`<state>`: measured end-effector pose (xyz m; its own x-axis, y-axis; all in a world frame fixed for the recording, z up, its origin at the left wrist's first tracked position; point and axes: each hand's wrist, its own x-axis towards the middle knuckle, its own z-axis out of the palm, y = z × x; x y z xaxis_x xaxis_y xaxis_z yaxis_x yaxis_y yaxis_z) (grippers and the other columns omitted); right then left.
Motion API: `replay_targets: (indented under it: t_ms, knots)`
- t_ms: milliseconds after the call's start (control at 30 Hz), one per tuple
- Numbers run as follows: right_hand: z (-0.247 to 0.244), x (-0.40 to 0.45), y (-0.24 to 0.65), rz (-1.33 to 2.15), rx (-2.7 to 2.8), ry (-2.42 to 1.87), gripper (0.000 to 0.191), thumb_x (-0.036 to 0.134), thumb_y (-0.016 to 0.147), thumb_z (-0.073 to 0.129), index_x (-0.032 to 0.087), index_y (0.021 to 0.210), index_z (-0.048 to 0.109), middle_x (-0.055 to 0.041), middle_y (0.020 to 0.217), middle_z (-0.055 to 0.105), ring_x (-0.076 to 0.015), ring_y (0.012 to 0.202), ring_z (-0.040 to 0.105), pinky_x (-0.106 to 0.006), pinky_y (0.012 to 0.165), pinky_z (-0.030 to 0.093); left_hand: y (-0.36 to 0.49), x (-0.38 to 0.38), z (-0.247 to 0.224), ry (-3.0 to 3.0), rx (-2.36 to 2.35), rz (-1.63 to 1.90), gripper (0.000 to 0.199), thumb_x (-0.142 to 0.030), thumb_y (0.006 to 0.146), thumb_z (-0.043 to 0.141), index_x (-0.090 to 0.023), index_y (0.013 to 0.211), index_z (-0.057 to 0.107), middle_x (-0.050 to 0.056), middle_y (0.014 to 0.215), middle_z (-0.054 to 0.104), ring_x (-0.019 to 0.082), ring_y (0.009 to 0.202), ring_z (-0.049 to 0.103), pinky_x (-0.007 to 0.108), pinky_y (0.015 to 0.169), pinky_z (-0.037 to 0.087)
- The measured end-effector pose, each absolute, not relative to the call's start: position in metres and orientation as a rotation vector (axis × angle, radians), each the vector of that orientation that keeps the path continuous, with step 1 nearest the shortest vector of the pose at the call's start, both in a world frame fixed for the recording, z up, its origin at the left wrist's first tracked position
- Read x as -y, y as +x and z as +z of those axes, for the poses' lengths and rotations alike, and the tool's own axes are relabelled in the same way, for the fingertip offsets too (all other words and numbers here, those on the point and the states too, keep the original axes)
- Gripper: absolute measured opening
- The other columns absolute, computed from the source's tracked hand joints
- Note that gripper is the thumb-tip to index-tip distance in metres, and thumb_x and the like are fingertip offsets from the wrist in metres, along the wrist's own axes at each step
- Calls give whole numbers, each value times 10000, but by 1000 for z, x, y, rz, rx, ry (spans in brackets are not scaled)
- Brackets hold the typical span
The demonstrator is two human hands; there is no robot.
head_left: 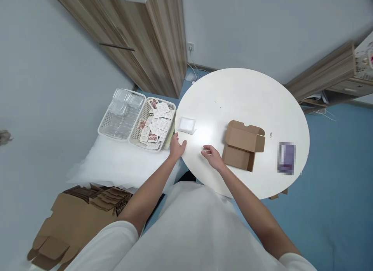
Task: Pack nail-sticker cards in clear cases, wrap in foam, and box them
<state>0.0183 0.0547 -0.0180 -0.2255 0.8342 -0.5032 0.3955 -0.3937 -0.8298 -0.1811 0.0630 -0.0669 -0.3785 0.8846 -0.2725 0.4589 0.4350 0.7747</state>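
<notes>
My left hand (176, 147) hovers at the left rim of the round white table (241, 92), thumb and fingers apart, with nothing in it. Just beyond its fingertips lies a small white packet in clear wrapping (187, 125). My right hand (213, 158) is over the table near the front, its fingers loosely curved with a gap to the thumb, and no object shows in it. Beside it, to the right, an open brown cardboard box (243, 145) lies with its lid folded back.
Left of the table are a white basket of printed cards or labels (155, 125) and a basket of clear plastic containers (122, 113). Flattened cardboard boxes (78, 216) are stacked at lower left. A blurred purple item (287, 158) lies at the table's right. A wooden cabinet (140, 34) stands behind.
</notes>
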Motion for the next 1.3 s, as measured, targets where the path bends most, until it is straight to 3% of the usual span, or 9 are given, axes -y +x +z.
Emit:
replay_targets:
  t_ms: [200, 467, 733, 967, 1300]
  knots:
    - [-29, -86, -25, 1873, 1163, -1592, 544, 494, 714, 559, 274, 1197, 441, -50, 1321, 402, -184, 1119, 447, -345, 914, 394, -202, -103, -67, 1111, -1893, 789, 678, -352, 767, 548, -200, 1340, 219, 128, 1355, 305, 244, 1185, 385, 364, 952, 346]
    - [-37, -120, -49, 1935, 734, -1538, 539, 545, 772, 454, 304, 1247, 371, -25, 1351, 375, -183, 1201, 401, -323, 909, 422, -214, -128, -63, 1113, -1786, 695, 534, -276, 807, 486, -187, 1314, 345, 119, 1220, 468, 209, 1033, 507, 343, 885, 400]
    - [-39, -137, -59, 1840, 752, -1665, 617, 463, 715, 578, 280, 1259, 351, -59, 1276, 459, -185, 1077, 514, -328, 855, 461, -217, -133, -66, 1104, -1738, 717, 426, -276, 806, 489, -170, 1219, 490, 104, 1152, 517, 175, 925, 546, 316, 854, 420]
    - [-61, -134, -55, 1525, 977, -1854, 409, 297, 666, 622, 201, 1053, 531, -65, 1073, 602, -165, 866, 597, -344, 814, 470, -212, -123, -70, 790, -1545, 780, 424, -346, 791, 517, -197, 1188, 510, 98, 1132, 546, 171, 922, 565, 271, 715, 472]
    - [-60, -99, -35, 1328, 1044, -1841, 361, 284, 670, 589, 180, 1016, 585, -62, 1021, 624, -163, 818, 601, -337, 806, 472, -190, -94, -69, 923, -1568, 854, 429, -141, 707, 558, -196, 1131, 532, 70, 1030, 569, 111, 739, 575, 244, 658, 475]
